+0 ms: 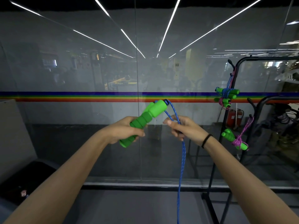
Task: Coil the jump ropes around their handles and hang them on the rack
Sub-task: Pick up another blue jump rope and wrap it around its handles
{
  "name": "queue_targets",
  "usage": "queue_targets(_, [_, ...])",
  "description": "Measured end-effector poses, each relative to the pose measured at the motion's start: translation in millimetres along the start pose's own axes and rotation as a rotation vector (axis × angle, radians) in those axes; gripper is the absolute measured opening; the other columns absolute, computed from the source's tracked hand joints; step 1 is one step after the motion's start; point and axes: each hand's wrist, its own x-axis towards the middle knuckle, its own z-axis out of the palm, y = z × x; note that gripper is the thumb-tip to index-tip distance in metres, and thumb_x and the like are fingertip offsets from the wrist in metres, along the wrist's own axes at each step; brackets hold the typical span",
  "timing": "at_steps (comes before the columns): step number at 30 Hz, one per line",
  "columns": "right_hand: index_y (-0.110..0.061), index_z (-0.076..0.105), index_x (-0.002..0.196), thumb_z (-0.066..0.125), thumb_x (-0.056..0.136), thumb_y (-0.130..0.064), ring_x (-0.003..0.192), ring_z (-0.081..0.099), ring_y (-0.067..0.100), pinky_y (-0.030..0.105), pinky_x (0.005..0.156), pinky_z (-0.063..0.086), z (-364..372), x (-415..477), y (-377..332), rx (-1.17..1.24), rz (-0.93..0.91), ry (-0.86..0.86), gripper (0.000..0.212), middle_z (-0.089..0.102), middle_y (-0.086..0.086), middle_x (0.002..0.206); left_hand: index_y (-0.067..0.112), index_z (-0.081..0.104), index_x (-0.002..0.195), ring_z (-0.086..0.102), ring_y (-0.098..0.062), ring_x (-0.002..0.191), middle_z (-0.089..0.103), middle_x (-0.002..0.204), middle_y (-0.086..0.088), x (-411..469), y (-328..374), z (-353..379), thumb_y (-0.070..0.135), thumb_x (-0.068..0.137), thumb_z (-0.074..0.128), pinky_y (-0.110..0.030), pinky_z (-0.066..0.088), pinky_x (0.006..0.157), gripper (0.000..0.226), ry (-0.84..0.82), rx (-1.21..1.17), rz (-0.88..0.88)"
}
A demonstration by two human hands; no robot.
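Observation:
My left hand grips two green foam handles held side by side, their tops pointing up and to the right. A blue rope leaves the handle tops, passes through my right hand, which pinches it, and hangs straight down out of view. On the black rack at the right hang coiled jump ropes: a blue-wrapped bundle, a pink-wrapped one just under it, and another pink-wrapped one lower down.
A glass wall with a rainbow stripe stands right in front of me. A black object sits on the floor at the lower left. The rack's base bars run along the floor at the lower right.

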Motion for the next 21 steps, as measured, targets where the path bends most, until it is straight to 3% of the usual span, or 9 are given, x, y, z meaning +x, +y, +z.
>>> queue_targets(2, [-0.008,0.060,0.106,0.046,0.092,-0.034,0.046,0.039,0.008,0.018,0.045,0.040,0.8,-4.1,8.5,0.012,0.006,0.025,0.032,0.044,-0.003,0.055,0.005,0.056,0.114,0.054,-0.016,0.066,0.056,0.078,-0.006,-1.9,-0.5,-5.1,-0.001,0.074,0.064,-0.026,0.048,0.060,0.041,-0.039,-0.131,0.001])
queue_targets(5, [-0.006,0.056,0.106,0.052,0.091,-0.031,0.050,0.041,0.013,0.020,0.046,0.041,3.6,-3.8,14.0,0.040,0.005,0.098,0.030,0.044,0.000,0.058,0.005,0.055,0.118,0.057,-0.013,0.065,0.058,0.079,-0.002,-5.5,1.8,-6.7,-0.012,0.077,0.056,-0.022,0.052,0.058,0.044,-0.135,-0.205,0.013])
queue_targets(9, [-0.013,0.057,0.080,0.041,0.097,-0.029,0.043,0.040,0.007,0.019,0.044,0.036,16.9,-1.2,10.1,-0.003,0.010,0.148,0.028,0.041,-0.003,0.055,0.002,0.053,0.118,0.059,-0.014,0.062,0.060,0.075,-0.004,-1.6,3.7,-1.6,-0.006,0.068,0.058,-0.024,0.053,0.057,0.050,-0.153,-0.371,0.019])
queue_targets(12, [-0.017,0.049,0.080,0.036,0.098,-0.032,0.056,0.052,0.013,0.031,0.059,0.043,32.4,-5.9,5.4,-0.402,-0.009,0.187,0.026,0.051,-0.001,0.062,-0.005,0.048,0.121,0.059,-0.014,0.059,0.056,0.073,-0.007,3.8,4.0,0.0,-0.008,0.078,0.057,-0.025,0.054,0.056,0.044,-0.095,-0.455,-0.026])
queue_targets(14, [-0.016,0.046,0.094,0.036,0.097,-0.028,0.079,0.060,0.026,0.036,0.073,0.047,42.9,-11.1,-1.8,-0.688,0.050,0.058,0.016,0.060,0.008,0.083,-0.005,0.048,0.119,0.058,-0.014,0.059,0.055,0.073,-0.008,6.7,3.9,3.0,-0.009,0.081,0.056,-0.025,0.054,0.056,0.039,-0.072,-0.452,-0.055])
queue_targets(17, [-0.006,0.046,0.112,0.040,0.089,-0.011,0.101,0.059,0.035,0.035,0.081,0.045,56.1,-17.1,-20.9,-0.915,0.173,-0.168,0.024,0.058,0.020,0.111,-0.003,0.053,0.109,0.057,-0.016,0.059,0.056,0.071,-0.008,12.0,-0.5,14.9,-0.009,0.080,0.058,-0.024,0.051,0.055,0.030,-0.010,-0.307,-0.115])
queue_targets(19, [-0.003,0.051,0.108,0.041,0.087,-0.008,0.101,0.058,0.036,0.034,0.078,0.044,59.2,-19.6,-37.3,-1.002,0.164,-0.240,0.024,0.058,0.022,0.112,0.003,0.059,0.099,0.056,-0.018,0.063,0.057,0.072,-0.007,16.5,-7.1,23.8,-0.001,0.075,0.067,-0.025,0.046,0.059,0.025,0.076,-0.043,-0.129])
queue_targets(21, [-0.004,0.052,0.090,0.041,0.091,-0.012,0.093,0.059,0.035,0.031,0.068,0.039,56.4,-20.5,-52.6,-1.091,0.106,-0.284,0.013,0.059,0.020,0.101,0.015,0.062,0.082,0.054,-0.016,0.066,0.058,0.072,-0.003,18.5,-11.8,31.0,0.009,0.067,0.075,-0.023,0.041,0.061,0.021,0.122,0.269,-0.067])
